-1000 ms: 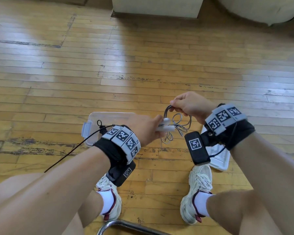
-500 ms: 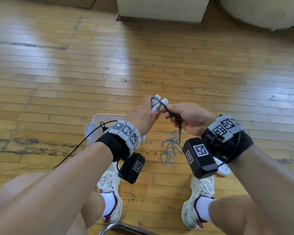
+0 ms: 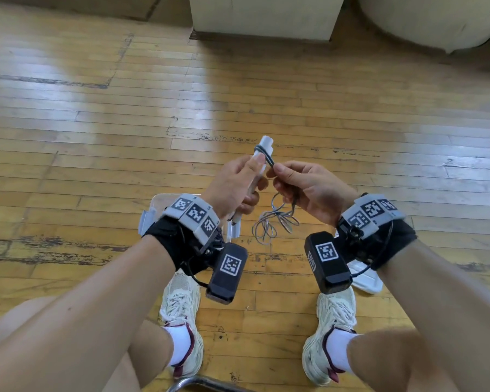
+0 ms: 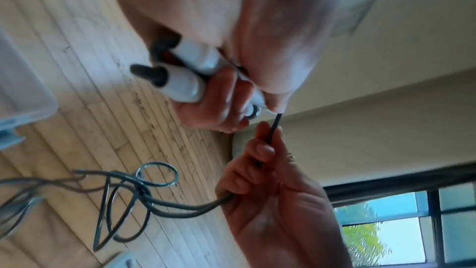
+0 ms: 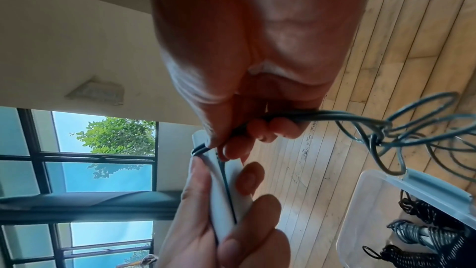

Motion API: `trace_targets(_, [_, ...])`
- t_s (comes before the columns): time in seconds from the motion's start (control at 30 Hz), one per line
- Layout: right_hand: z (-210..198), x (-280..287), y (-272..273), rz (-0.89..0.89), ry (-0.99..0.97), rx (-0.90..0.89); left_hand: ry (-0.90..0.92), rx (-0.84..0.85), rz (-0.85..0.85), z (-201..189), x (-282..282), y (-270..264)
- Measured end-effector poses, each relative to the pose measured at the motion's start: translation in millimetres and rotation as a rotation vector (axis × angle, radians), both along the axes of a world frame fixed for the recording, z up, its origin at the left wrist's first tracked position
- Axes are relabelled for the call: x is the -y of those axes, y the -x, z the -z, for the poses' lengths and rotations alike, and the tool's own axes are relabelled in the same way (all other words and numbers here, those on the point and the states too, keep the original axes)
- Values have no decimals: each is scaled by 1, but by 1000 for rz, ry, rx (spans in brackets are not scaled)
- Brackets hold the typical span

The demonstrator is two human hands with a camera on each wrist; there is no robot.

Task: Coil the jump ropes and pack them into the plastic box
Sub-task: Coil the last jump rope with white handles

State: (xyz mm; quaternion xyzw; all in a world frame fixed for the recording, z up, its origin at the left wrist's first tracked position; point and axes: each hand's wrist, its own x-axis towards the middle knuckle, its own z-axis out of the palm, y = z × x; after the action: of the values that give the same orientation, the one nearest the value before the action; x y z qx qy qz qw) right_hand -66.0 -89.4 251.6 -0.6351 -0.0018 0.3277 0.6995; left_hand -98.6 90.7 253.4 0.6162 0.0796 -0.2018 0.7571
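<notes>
My left hand (image 3: pixel 238 182) grips the two white handles (image 3: pixel 262 154) of a jump rope side by side, tilted up and away; the handles (image 4: pixel 190 76) show under its palm in the left wrist view. A turn of grey cord (image 3: pixel 268 158) lies round the handles' upper end. My right hand (image 3: pixel 300 182) pinches that cord (image 5: pixel 322 114) just beside the handles (image 5: pixel 226 191). The loose cord (image 3: pixel 272 222) hangs below in tangled loops. The clear plastic box (image 5: pixel 371 201) sits on the floor beneath my left wrist, with coiled ropes (image 5: pixel 422 233) inside.
The box's white lid (image 3: pixel 365 278) lies on the wooden floor by my right shoe (image 3: pixel 331 329). A pale cabinet base (image 3: pixel 263 15) and a round pale object (image 3: pixel 436 18) stand at the far edge. A metal chair rail (image 3: pixel 207 384) shows below.
Both hands rose from low over the box. The handles swung from lying sideways to pointing up and away, and a turn of cord now circles their top end.
</notes>
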Motion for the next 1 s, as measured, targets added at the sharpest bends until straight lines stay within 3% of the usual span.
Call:
trace_targets(0.27, [0, 3, -9, -28, 5, 120, 243, -141, 74, -14, -4, -2])
trace_targets(0.4, [0, 12, -14, -105, -8, 213, 249, -173, 167, -23, -11, -2])
trace_targets(0.53, [-2, 23, -20, -245, 174, 383, 192, -209, 272, -24, -15, 1])
trace_targets(0.63, [-4, 24, -19, -371, 436, 532, 53, -228, 407, -23, -8, 5])
trace_targets(0.8, [5, 20, -14, -489, 836, 828, -416, -115, 724, -15, 7, 17])
trace_targets(0.9, [12, 16, -7, -503, 826, 901, -601, -69, 797, -5, 11, 22])
trace_targets(1.0, [15, 15, -3, -507, 821, 1020, -616, -117, 772, 11, 10, 22])
